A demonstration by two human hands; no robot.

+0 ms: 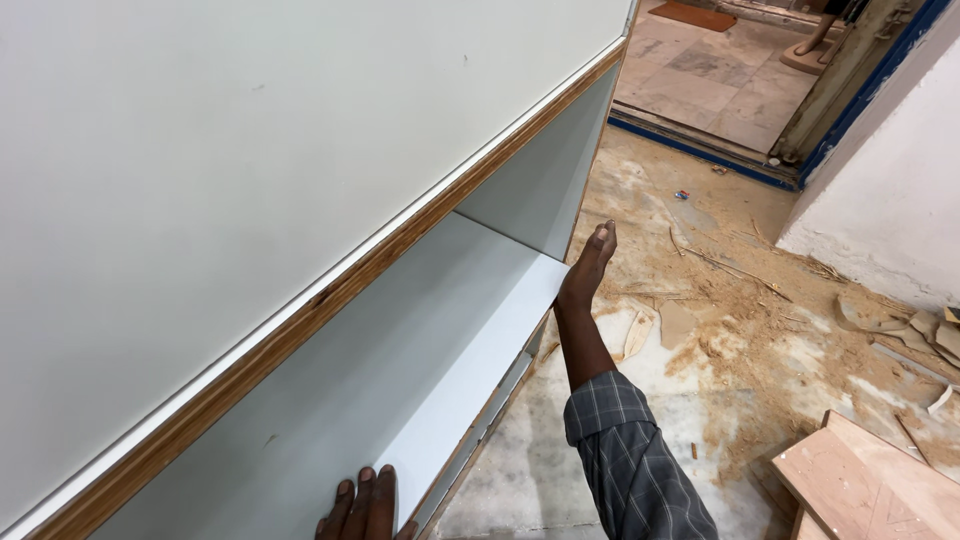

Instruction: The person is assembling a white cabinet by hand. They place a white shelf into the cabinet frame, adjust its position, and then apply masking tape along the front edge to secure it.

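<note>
My right hand (588, 265), fingers pressed together, touches the far corner of the white laminated plywood cabinet (300, 200); my left hand (362, 505) lies flat on its near shelf.

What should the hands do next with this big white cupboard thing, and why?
Probably slide the right hand along the thin white laminated panel to press it flush: it touches only the far corner, the left hand steadies the near end, inside the large white plywood cabinet.

White cabinet panel (250, 150), brown plywood edge (300, 325); grey checked sleeve (630, 450); tan sawdust floor (720, 330).
</note>
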